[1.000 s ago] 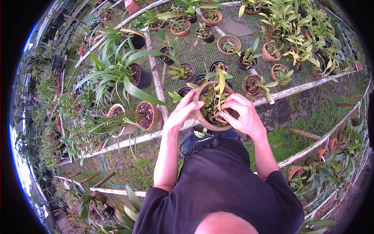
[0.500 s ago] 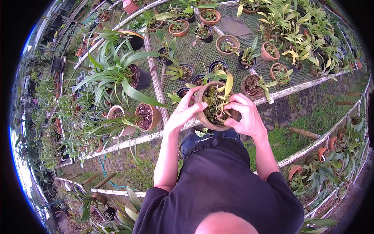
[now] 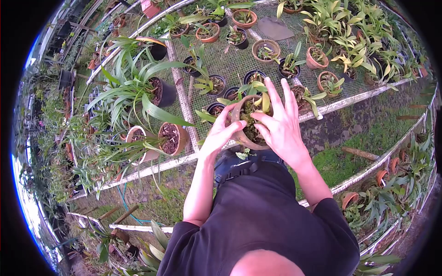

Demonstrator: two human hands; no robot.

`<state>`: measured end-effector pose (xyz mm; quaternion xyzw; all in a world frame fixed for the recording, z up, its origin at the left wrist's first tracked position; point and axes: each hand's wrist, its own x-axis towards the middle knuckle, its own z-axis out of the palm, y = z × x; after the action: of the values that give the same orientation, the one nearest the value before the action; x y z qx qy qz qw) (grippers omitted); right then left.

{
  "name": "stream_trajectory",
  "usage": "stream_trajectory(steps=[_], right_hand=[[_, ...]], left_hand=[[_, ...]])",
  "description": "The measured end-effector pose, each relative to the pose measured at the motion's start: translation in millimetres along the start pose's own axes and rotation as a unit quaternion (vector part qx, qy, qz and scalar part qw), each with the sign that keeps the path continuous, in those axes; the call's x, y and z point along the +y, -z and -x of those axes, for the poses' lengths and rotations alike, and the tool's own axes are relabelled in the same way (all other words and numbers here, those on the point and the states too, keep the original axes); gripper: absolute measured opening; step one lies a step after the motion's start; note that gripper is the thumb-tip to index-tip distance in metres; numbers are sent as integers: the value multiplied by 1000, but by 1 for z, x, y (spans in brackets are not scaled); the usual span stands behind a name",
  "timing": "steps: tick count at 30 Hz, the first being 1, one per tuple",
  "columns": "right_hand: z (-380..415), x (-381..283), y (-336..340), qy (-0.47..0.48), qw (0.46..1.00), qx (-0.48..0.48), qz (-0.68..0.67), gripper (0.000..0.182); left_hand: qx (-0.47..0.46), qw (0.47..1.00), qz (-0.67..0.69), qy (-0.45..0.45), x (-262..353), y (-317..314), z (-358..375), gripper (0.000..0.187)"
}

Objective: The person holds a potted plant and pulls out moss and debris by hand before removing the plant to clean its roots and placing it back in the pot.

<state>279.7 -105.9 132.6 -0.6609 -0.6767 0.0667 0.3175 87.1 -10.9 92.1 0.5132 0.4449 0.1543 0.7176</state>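
Note:
A round clay pot is tilted up in front of my body, with moss and a small plant with yellow-green leaves inside. My left hand grips the pot's left side, thumb over the rim and fingers round the outer wall. Over the pot's right side is my right hand. Its thumb and one finger come close together at the mossy surface, while two other fingers stretch upward. Whatever lies between those tips is too small to make out. The right hand hides part of the plant and rim.
A wire-mesh bench with a pale frame carries several potted plants. Black pots stand just beyond my hands. A large strap-leaved plant in a black pot leans at left, near a terracotta pot. Another bench rail runs at right.
My right hand has left its hold on the pot's right rim and moved over the opening, its thumb and a finger now at the moss. My left hand keeps its grip.

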Motion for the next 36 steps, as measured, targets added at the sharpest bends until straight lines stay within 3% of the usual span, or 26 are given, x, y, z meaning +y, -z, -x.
stream_trajectory(steps=[2, 3, 7, 10, 11, 14, 20, 26, 36], right_hand=[[-6, -2, 6, -4, 1000, -25, 15, 24], [-10, -1, 5, 4, 999, -24, 20, 14], [-26, 0, 6, 98, 988, -22, 120, 13], [-27, 11, -4, 173, 976, -60, 118, 13], [-29, 12, -9, 192, 972, -18, 131, 12], [-30, 19, -10, 178, 965, -122, 147, 12], [-36, 29, -5, 161, 968, -173, 83, 21], [-37, 36, -10, 151, 970, -190, -21, 27], [-38, 36, -10, 159, 965, -209, 12, 20]], left_hand=[[-7, 1000, 4, 0, -4, -1, -2, 83], [-10, 1000, 4, 1, -8, -1, -5, 83], [-10, 999, 31, -20, -18, -6, -7, 81], [10, 999, 35, -24, -16, -12, -3, 79], [10, 999, 33, -31, -17, -12, -2, 79], [11, 999, 24, -45, -18, -12, -1, 80], [12, 999, 22, -28, -18, -9, 3, 83], [-5, 999, 45, -18, -24, -4, 3, 85], [-32, 999, 31, -25, -33, 0, -1, 84]])
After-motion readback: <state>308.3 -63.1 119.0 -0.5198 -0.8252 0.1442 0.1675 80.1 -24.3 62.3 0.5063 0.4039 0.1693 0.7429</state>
